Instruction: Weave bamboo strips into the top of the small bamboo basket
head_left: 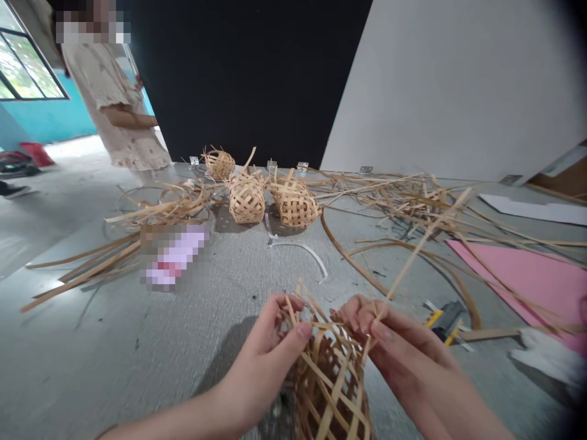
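With the open basket (337, 391) left of the pink sheet (527, 281) and nearer you, let your left hand (268, 354), pinching upright strips (290, 310) there, steady it while your right hand (403, 342), pinching the long strip (422, 241), draws flat and snug.

The head view is aimed forward and down from close above the basket (337, 388), toward a black panel (247, 79) beyond.
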`<state>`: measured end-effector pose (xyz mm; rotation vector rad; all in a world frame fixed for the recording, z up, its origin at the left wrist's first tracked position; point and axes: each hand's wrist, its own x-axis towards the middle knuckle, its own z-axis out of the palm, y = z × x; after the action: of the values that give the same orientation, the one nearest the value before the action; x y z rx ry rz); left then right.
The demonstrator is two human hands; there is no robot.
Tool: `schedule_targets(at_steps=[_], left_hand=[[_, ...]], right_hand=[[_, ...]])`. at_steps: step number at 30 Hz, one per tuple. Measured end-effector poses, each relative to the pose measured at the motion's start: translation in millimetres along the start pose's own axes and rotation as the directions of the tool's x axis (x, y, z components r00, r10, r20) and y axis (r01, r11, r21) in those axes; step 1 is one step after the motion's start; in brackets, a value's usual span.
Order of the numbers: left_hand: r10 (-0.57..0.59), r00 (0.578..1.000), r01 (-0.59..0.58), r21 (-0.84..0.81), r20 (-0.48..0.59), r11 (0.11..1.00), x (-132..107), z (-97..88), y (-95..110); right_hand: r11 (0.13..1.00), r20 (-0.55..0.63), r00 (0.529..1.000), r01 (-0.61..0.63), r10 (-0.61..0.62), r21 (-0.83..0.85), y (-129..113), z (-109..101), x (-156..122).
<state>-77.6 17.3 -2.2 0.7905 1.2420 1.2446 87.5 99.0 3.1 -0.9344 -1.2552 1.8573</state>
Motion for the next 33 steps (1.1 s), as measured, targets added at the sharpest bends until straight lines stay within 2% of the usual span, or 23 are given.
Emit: schedule_targets(at_steps=[2, 3, 4, 5, 6, 7, 8, 9, 10, 11, 13, 16, 18, 20, 22, 24, 27, 33], left_hand=[[0.090, 0.992, -0.087, 0.034, -0.093, 0.996, 0, -0.5, -7], [0.182, 0.970, -0.172, 0.075, -0.162, 0.982, 0, -1.3, -11], [0.306, 0.924, -0.278, 0.145, -0.230, 0.949, 0, -2.4, -14], [0.448, 0.850, -0.389, 0.246, -0.276, 0.888, 0, -3.7, -17], [0.581, 0.765, -0.476, 0.364, -0.277, 0.800, 0, -5.2, -18], [0.690, 0.688, -0.540, 0.476, -0.227, 0.695, 0, -6.8, -18], [0.760, 0.634, -0.583, 0.560, -0.139, 0.589, -1, -8.3, -16], [0.795, 0.606, -0.615, 0.611, -0.039, 0.499, -1, -9.8, -14], [0.801, 0.597, -0.638, 0.637, 0.053, 0.433, -2, -11.1, -11], [0.793, 0.598, -0.651, 0.649, 0.118, 0.394, -2, -12.1, -7], [0.767, 0.615, -0.657, 0.657, 0.184, 0.369, -2, -13.6, -2], [0.695, 0.673, -0.644, 0.663, 0.255, 0.381, -2, -13.8, 0], [0.643, 0.715, -0.635, 0.640, 0.273, 0.433, -4, -12.6, 0], [0.583, 0.773, -0.589, 0.622, 0.249, 0.516, -4, -10.7, 0], [0.504, 0.831, -0.532, 0.599, 0.234, 0.598, -4, -9.1, 1], [0.424, 0.871, -0.486, 0.561, 0.248, 0.671, -2, -8.3, 3], [0.383, 0.879, -0.476, 0.490, 0.284, 0.730, 1, -9.0, 5], [0.314, 0.897, -0.437, 0.506, 0.312, 0.744, 3, -9.6, 3]], right_hand=[[1.000, -0.007, 1.000, 0.011, -0.011, -0.029, 2, 1, 0], [0.999, -0.004, 1.000, 0.022, -0.023, -0.045, 2, 1, 0], [0.998, -0.004, 1.000, 0.031, -0.031, -0.059, 2, 2, 0], [0.997, -0.004, 0.999, 0.037, -0.037, -0.071, 2, 2, -1], [0.996, -0.003, 0.999, 0.039, -0.040, -0.082, 2, 3, -2], [0.995, 0.004, 0.999, 0.039, -0.039, -0.089, 1, 4, -2], [0.995, 0.014, 0.999, 0.031, -0.030, -0.095, 0, 5, -3], [0.995, 0.034, 0.999, 0.018, -0.015, -0.100, -2, 6, -3], [0.995, 0.067, 0.998, 0.007, 0.000, -0.104, -3, 7, -4], [0.994, 0.105, 0.994, -0.001, 0.013, -0.107, -5, 7, -4], [0.992, 0.172, 0.984, -0.013, 0.034, -0.123, -7, 7, -3], [0.982, 0.213, 0.976, 0.010, 0.032, -0.191, -9, 7, 0], [0.969, 0.214, 0.977, 0.044, 0.010, -0.244, -9, 7, 2], [0.952, 0.228, 0.973, 0.094, -0.026, -0.293, -9, 6, 3], [0.932, 0.261, 0.964, 0.133, -0.044, -0.336, -9, 4, 4], [0.920, 0.308, 0.951, 0.156, -0.041, -0.360, -8, 2, 5], [0.913, 0.345, 0.938, 0.171, -0.036, -0.369, -6, -1, 7], [0.906, 0.318, 0.947, 0.165, -0.035, -0.391, -2, -2, 9]])
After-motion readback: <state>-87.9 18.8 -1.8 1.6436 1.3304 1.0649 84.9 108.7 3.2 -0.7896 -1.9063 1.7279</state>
